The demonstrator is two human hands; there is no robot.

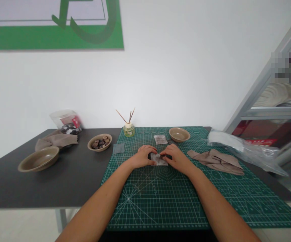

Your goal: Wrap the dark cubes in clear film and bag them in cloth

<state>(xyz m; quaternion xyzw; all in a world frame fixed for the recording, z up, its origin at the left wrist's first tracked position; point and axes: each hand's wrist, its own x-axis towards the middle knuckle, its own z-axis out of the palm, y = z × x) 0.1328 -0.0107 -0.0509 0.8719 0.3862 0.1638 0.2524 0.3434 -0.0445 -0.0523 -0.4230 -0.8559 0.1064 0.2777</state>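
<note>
A small, pale, dark-stained sheet lies on the green cutting mat between my two hands. My left hand grips its left side, fingers at the far edge and thumb at the near one. Over the sheet's right part, my right hand is closed, its fingertips pinched at a small dark piece whose kind I cannot make out. Just beyond my hands lies another stained pale sheet. A dark flat patch beside it is partly hidden by my right hand.
Left of the mat stands a bowl of brown blocks, with a larger bowl, a cloth and a clear tub further left. A reed diffuser, grey square, bowl, crumpled cloth and plastic bag surround my hands.
</note>
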